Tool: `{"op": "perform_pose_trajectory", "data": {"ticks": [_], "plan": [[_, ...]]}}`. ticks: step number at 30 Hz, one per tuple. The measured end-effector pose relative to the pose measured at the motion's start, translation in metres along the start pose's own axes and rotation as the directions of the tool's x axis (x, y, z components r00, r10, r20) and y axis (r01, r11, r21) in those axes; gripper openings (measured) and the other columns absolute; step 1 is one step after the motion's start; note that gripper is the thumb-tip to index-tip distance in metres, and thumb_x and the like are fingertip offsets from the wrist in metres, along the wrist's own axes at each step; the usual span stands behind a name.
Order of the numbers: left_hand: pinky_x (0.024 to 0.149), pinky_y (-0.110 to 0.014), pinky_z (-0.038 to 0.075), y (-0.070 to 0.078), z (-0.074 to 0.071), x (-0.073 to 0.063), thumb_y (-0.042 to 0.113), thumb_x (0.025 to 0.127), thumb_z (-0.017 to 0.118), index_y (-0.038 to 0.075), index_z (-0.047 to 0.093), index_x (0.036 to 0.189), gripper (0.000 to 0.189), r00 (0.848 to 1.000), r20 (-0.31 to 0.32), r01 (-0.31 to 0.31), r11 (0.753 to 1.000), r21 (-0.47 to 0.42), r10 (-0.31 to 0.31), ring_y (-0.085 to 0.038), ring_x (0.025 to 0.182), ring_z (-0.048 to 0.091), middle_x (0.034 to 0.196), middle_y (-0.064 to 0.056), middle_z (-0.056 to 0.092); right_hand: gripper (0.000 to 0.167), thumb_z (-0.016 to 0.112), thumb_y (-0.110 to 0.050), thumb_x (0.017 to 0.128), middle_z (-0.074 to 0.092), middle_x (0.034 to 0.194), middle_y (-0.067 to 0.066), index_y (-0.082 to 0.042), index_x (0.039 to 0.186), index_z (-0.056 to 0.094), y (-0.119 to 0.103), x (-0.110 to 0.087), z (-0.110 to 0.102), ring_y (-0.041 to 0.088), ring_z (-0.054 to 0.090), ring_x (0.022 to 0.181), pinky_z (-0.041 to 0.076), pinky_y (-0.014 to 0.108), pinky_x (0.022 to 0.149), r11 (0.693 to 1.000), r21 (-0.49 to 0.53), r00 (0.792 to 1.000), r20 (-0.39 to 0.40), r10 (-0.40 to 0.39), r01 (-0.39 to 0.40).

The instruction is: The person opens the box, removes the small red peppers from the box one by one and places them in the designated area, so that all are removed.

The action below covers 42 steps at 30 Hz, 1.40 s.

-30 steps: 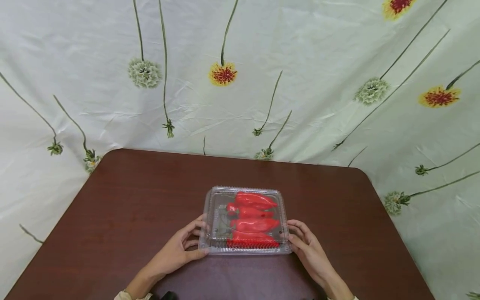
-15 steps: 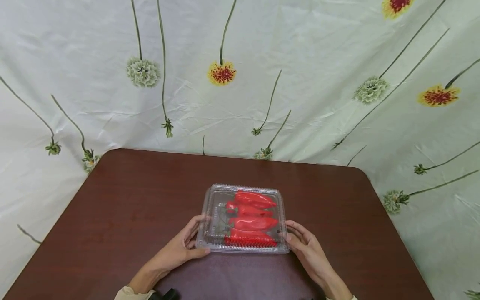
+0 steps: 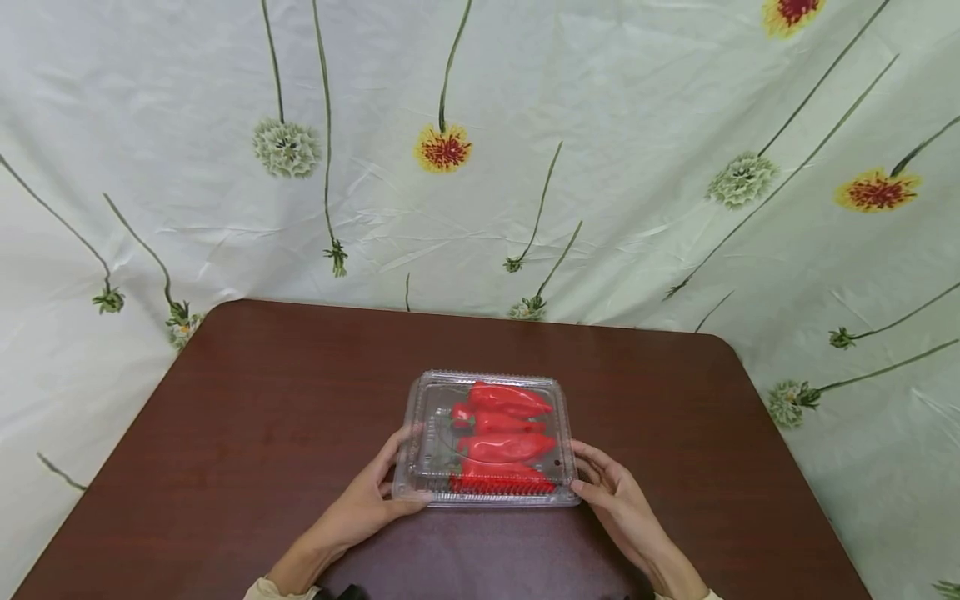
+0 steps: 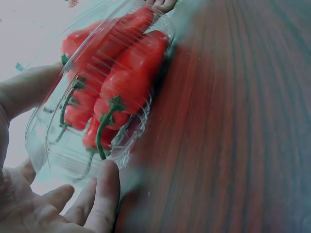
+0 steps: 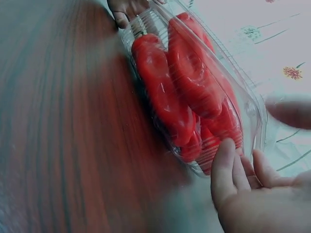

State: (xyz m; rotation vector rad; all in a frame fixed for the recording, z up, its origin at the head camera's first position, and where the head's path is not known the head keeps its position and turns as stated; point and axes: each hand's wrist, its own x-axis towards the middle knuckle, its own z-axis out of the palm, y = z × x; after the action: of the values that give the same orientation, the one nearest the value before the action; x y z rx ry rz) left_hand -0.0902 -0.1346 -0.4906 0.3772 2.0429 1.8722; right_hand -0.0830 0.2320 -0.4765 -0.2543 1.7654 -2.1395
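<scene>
A clear plastic clamshell container point(image 3: 438, 450) lies on the table with its lid down. Several red peppers point(image 3: 506, 447) show through the plastic; green stems appear on some of them in the left wrist view. My left hand point(image 3: 360, 504) grips the container's left end, thumb along the near rim and fingers at the side. At the opposite end, my right hand point(image 3: 622, 504) holds the near right corner between thumb and fingers. Its fingertips point(image 5: 226, 150) touch the end wall in the right wrist view, where the thumb lies on the lid side. Some fingertips are hidden behind the rim.
The dark brown wooden table point(image 3: 300, 375) has rounded far corners. A pale curtain point(image 3: 600, 100) printed with flowers hangs behind it and along its sides. Dark bits of wrist gear point(image 3: 348, 592) show at the bottom edge.
My left thumb has slid a little to the right along the container's near rim. The container has shifted only slightly, and my right hand stays almost where it was.
</scene>
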Motion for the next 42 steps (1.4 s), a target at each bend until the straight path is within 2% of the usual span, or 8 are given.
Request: {"op": "perform_pose_trajectory", "data": {"ticks": [4, 7, 11, 16, 19, 26, 34, 42], "plan": [[0.082, -0.028, 0.055, 0.000, 0.003, 0.001, 0.015, 0.088, 0.079, 0.023, 0.020, 0.160, 0.093, 1.000, 0.008, -0.007, 1.000, -0.013, 0.007, -0.018, 0.115, 0.059, 0.151, -0.028, 0.035, 0.066, 0.063, 0.008, 0.092, 0.023, 0.159, 0.009, 0.011, 0.148, 0.028, 0.003, 0.000, -0.002, 0.001, 0.036, 0.142, 0.040, 0.022, 0.109, 0.990, -0.048, 0.987, 0.098, -0.126, 0.131], [0.081, -0.028, 0.055, 0.000, 0.004, 0.001, 0.014, 0.088, 0.078, 0.021, 0.018, 0.160, 0.094, 1.000, 0.018, -0.014, 1.000, -0.022, 0.014, -0.014, 0.110, 0.063, 0.153, -0.030, 0.033, 0.071, 0.071, 0.008, 0.086, 0.009, 0.159, 0.017, 0.013, 0.144, 0.031, 0.006, 0.002, -0.003, -0.001, 0.032, 0.143, 0.040, 0.021, 0.109, 0.970, -0.125, 0.974, 0.116, -0.196, 0.210], [0.080, -0.028, 0.055, 0.000, 0.004, 0.001, 0.014, 0.088, 0.078, 0.021, 0.018, 0.160, 0.094, 1.000, 0.011, -0.019, 1.000, -0.022, 0.019, -0.013, 0.109, 0.064, 0.156, -0.029, 0.029, 0.071, 0.075, 0.005, 0.084, 0.016, 0.156, 0.014, 0.009, 0.143, 0.036, 0.009, 0.003, 0.000, -0.004, 0.034, 0.141, 0.039, 0.017, 0.107, 0.951, -0.225, 0.977, 0.073, -0.199, 0.211], [0.079, -0.027, 0.055, 0.000, 0.003, 0.000, 0.013, 0.088, 0.078, 0.023, 0.018, 0.160, 0.094, 1.000, 0.013, -0.014, 1.000, -0.023, 0.014, -0.013, 0.105, 0.065, 0.158, -0.028, 0.027, 0.066, 0.075, 0.005, 0.085, 0.029, 0.151, 0.008, 0.006, 0.141, 0.041, 0.011, 0.003, 0.001, -0.002, 0.037, 0.137, 0.039, 0.016, 0.105, 0.930, -0.296, 0.976, 0.041, -0.216, 0.218], [0.080, -0.027, 0.055, 0.000, 0.003, 0.000, 0.014, 0.088, 0.078, 0.023, 0.018, 0.160, 0.095, 1.000, 0.019, -0.003, 1.000, -0.024, 0.004, -0.017, 0.104, 0.066, 0.158, -0.027, 0.026, 0.063, 0.075, 0.006, 0.083, 0.033, 0.147, 0.010, 0.008, 0.138, 0.044, 0.011, 0.004, 0.000, 0.000, 0.041, 0.134, 0.040, 0.016, 0.105, 0.912, -0.326, 0.967, 0.041, -0.250, 0.250], [0.082, -0.027, 0.055, 0.001, 0.003, 0.000, 0.014, 0.087, 0.079, 0.023, 0.019, 0.160, 0.095, 1.000, 0.014, 0.007, 1.000, -0.025, -0.007, -0.030, 0.113, 0.061, 0.161, -0.026, 0.021, 0.053, 0.077, 0.007, 0.082, 0.044, 0.135, 0.021, 0.007, 0.128, 0.053, 0.011, 0.007, -0.003, 0.003, 0.048, 0.125, 0.041, 0.016, 0.105, 0.866, -0.393, 0.949, 0.064, -0.310, 0.309], [0.082, -0.028, 0.055, 0.000, 0.005, 0.000, 0.014, 0.086, 0.080, 0.024, 0.020, 0.160, 0.096, 1.000, -0.006, 0.009, 0.999, -0.041, -0.010, -0.028, 0.113, 0.062, 0.159, -0.026, 0.025, 0.033, 0.082, 0.002, 0.079, 0.052, 0.123, 0.014, -0.003, 0.105, 0.061, 0.010, 0.008, -0.005, 0.005, 0.053, 0.118, 0.043, 0.019, 0.104, 0.863, -0.423, 0.958, 0.055, -0.280, 0.276], [0.079, -0.028, 0.055, 0.001, 0.006, 0.001, 0.013, 0.084, 0.082, 0.024, 0.020, 0.160, 0.099, 0.999, -0.011, 0.035, 0.997, -0.068, -0.036, -0.026, 0.106, 0.067, 0.152, -0.029, 0.034, 0.025, 0.081, 0.000, 0.081, 0.053, 0.116, 0.009, -0.004, 0.094, 0.061, 0.012, 0.008, -0.006, 0.006, 0.053, 0.112, 0.043, 0.017, 0.102, 0.850, -0.452, 0.960, 0.071, -0.269, 0.272]]}}
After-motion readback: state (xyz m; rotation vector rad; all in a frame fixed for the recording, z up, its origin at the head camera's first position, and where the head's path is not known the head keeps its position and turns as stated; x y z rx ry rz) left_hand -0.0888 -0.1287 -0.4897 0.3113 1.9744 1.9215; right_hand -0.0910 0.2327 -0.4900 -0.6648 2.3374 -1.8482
